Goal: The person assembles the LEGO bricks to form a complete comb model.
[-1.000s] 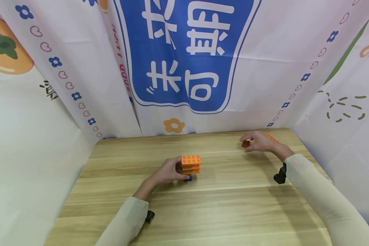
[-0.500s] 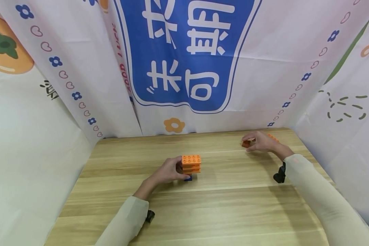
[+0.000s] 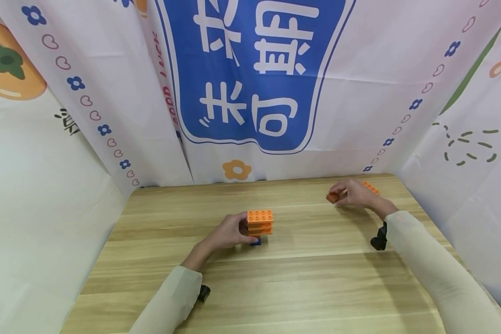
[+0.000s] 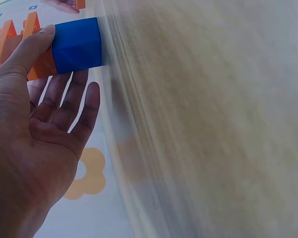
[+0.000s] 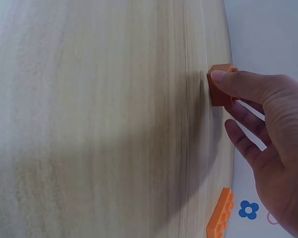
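An upright stack of orange studded plastic bricks [image 3: 260, 222] on a blue plastic block [image 4: 78, 45] is located near the middle of the pale wood-grain table [image 3: 317, 278], gripped between the thumb and fingers of my left hand [image 3: 229, 231]. Toward the far right corner, my right hand [image 3: 352, 195] pinches a small reddish-orange plastic brick [image 5: 221, 91]; a long orange studded plastic brick [image 3: 370, 188] lies just beside that hand, before the white printed cloth [image 3: 359, 120].

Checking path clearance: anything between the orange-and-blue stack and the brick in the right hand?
Head view: only bare tabletop between the stack and the brick in the right hand.
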Motion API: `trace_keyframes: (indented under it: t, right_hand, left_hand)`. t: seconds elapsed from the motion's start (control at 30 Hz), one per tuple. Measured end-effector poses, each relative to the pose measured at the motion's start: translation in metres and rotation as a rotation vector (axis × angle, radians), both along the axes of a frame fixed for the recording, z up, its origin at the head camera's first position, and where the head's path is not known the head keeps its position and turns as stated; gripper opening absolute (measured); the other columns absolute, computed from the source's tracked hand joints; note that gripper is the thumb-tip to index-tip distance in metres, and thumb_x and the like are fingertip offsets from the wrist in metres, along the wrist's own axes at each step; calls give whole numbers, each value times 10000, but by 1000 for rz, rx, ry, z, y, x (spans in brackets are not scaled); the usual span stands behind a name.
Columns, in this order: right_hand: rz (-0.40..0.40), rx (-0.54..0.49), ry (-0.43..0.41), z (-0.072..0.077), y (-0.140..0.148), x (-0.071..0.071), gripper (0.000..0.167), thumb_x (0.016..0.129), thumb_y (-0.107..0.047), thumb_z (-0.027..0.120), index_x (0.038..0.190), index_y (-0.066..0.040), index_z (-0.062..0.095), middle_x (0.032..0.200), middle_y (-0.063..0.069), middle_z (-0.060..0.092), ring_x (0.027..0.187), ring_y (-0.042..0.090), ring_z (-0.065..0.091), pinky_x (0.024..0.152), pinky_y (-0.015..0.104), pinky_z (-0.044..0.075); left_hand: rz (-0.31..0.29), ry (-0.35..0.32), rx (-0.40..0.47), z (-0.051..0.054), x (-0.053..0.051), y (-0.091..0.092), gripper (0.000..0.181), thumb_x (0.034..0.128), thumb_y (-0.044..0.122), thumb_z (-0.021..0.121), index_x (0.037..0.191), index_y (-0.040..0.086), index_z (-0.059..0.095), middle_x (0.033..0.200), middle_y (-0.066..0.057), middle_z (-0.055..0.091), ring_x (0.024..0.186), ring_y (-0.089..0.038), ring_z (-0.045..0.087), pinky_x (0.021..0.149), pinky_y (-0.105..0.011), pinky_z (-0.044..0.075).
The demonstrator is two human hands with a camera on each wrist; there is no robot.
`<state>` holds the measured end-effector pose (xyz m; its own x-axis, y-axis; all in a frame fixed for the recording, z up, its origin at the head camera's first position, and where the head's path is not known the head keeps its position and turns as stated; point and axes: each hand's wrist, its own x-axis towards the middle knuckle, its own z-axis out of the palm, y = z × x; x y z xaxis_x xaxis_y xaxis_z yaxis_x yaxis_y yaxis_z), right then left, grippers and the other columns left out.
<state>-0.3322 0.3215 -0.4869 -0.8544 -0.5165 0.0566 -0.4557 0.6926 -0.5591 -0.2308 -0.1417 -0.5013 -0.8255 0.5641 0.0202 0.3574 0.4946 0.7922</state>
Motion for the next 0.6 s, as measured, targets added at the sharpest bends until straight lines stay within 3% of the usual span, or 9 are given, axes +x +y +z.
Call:
trace_keyframes:
  t: [0.23,0.6]
  right_hand:
    - [4,23,29,1,-2,1,370,818,-16,901,1167,3,782,1127,151,749,991,302,710,853,480,622]
    - [-26,46,29,-2,-5,6,319,827,-39,895,1131,-19,800,1093,120,751,955,269,715,827,434,629]
  left_hand:
    - [0,-10,7,1,0,0,473,874,157,898,1267,69,648,1057,6,720,922,-121,679,803,-262,594]
    - [-8,-37,31,1,2,0,464,885,120,882,1274,55,638,1077,-17,724,939,-132,691,821,-275,606]
